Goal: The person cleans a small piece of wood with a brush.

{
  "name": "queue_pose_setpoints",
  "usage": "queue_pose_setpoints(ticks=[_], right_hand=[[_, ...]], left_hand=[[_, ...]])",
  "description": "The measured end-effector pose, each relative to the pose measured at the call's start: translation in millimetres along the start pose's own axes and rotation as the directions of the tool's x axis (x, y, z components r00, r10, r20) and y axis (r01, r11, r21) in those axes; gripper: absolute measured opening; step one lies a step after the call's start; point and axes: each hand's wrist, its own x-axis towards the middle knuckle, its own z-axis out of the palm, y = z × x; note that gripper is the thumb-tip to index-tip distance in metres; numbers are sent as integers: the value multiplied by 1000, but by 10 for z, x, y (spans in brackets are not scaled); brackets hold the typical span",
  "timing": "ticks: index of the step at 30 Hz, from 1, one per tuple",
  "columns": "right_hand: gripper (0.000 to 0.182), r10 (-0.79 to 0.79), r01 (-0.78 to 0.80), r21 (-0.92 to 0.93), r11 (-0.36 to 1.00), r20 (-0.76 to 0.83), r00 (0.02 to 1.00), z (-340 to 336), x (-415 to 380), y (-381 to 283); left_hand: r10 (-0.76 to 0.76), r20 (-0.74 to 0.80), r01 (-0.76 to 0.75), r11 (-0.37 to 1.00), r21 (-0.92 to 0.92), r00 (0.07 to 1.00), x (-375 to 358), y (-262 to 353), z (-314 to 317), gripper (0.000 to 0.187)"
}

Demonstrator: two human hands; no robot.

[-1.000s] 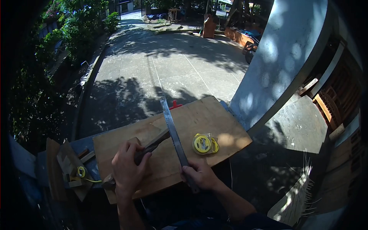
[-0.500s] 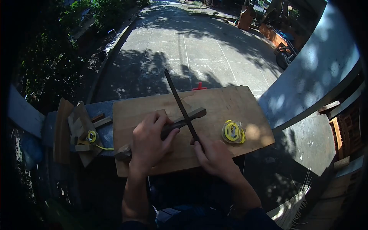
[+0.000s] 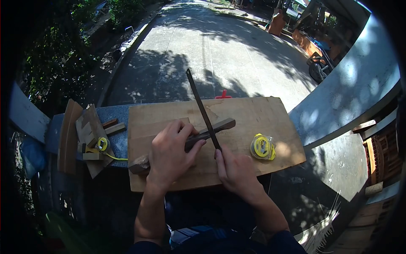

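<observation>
My left hand is closed around a dark, narrow wooden piece with a shaped far end, pressing it near the board. The wooden piece slants up to the right, partly hidden under the fingers. In a closed grip, my right hand holds the lower end of a long, dark metal file. The file points up and away, crossing over the wooden piece and seeming to touch it. Beneath both hands lies a wide wooden board. A rough brown wooden end shows left of my left wrist.
A yellow tape roll in clear wrap lies on the board's right side. Left of the board are wood offcuts and a yellow tape measure on a grey slab. Something red sticks up behind the board. A pale pillar stands right.
The file has slid slightly forward and right across the wooden piece, with the wooden piece's far end also appearing further right. The whole view has shifted a little. Both grips are unchanged.
</observation>
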Motion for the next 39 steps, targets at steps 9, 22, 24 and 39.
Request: queue_pose_setpoints(ticks=[9,22,24,39], right_hand=[[23,-15,15,-40,999,19,1000,22,106,-4],[18,-32,44,-212,976,62,998,1,153,-98],[18,-22,38,-214,976,75,997,23,155,-97],[23,-44,63,-210,976,95,995,-37,146,-89]], left_hand=[[-1,0,1,1000,-5,1000,-1,-14,8,27],[-63,45,63,998,6,997,30,112,-33,27],[-86,52,86,996,-3,995,30,121,-22,27],[-92,75,90,996,29,993,36,103,-7,27]])
